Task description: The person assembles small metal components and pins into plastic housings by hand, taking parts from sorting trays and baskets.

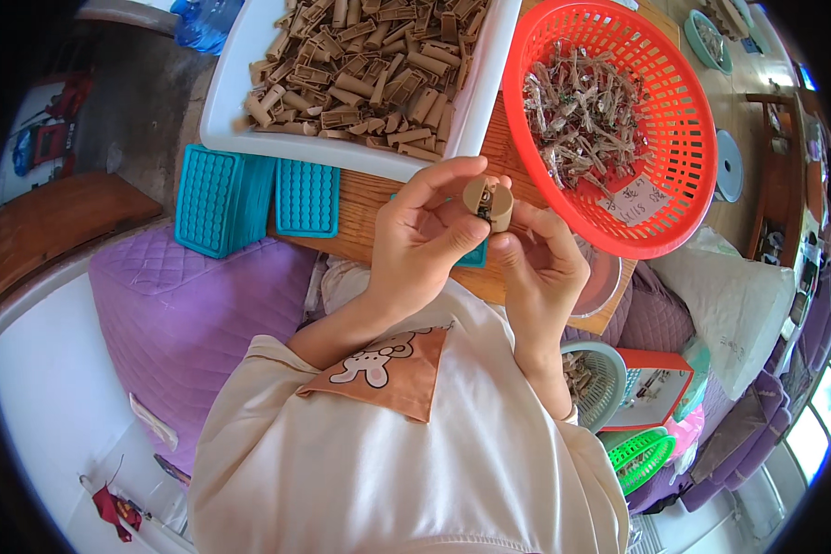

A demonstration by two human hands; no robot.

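Between my two hands is a short, tan, round plastic piece [500, 214], its end turned up, with a slot across it and something small, dark and shiny inside. My left hand [423, 233] pinches it from the left, the thumb near its lower edge. From the right, my right hand [547, 270] grips it with thumb and forefinger. Part of a teal tray [475, 258] shows below the piece, mostly hidden by my hands. Beyond them, a white bin [332, 157] holds many similar tan plastic pieces [351, 83].
At the right, a red basket [519, 102] holds clear plastic parts [582, 115] and a handwritten note. Stacked teal trays [214, 205] and another teal tray [307, 199] lie left on the wooden table [355, 198]. A pink bowl [602, 282] sits near my right wrist; a grey-green basket [609, 388] stands lower right.
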